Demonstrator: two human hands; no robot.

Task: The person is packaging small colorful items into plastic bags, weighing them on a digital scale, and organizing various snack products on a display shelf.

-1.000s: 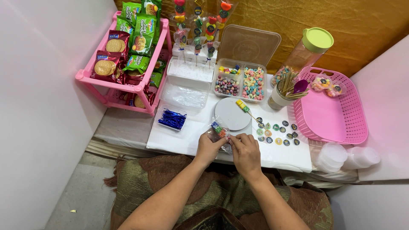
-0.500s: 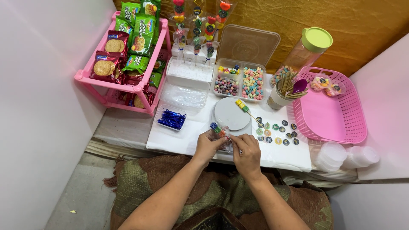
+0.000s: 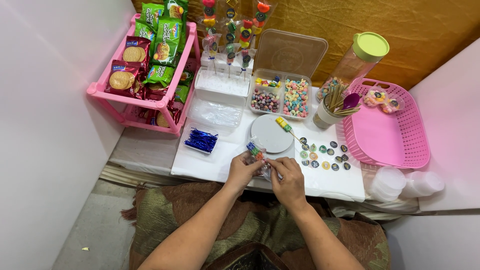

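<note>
Only the head view here, looking straight down at a white tabletop. Both hands meet at its near edge, working on a small candy skewer wrapped in a clear plastic sleeve. The left hand has its fingers closed around the sleeve from the left side, and the right hand pinches the sleeve's lower end, thumb and forefinger pressed together on it; I can't make out whether there's a tie in that pinch.

To do this bit well, I'd say keep the left grip firm but light so the candy beads don't slide, and gather the loose plastic tight just under the last bead before twisting anything round it.

The skewer's long axis runs on a diagonal: the candy end points far-left, toward the round white disc, and the stick end comes back near-right into the hands. It's held just above the tabletop, right beside that disc.

Around it: an unwrapped yellow-and-green candy skewer lying on the disc, a scatter of small round stickers to the right, a clear tray of blue twist ties to the left, and a pink plastic basket further right.
</note>
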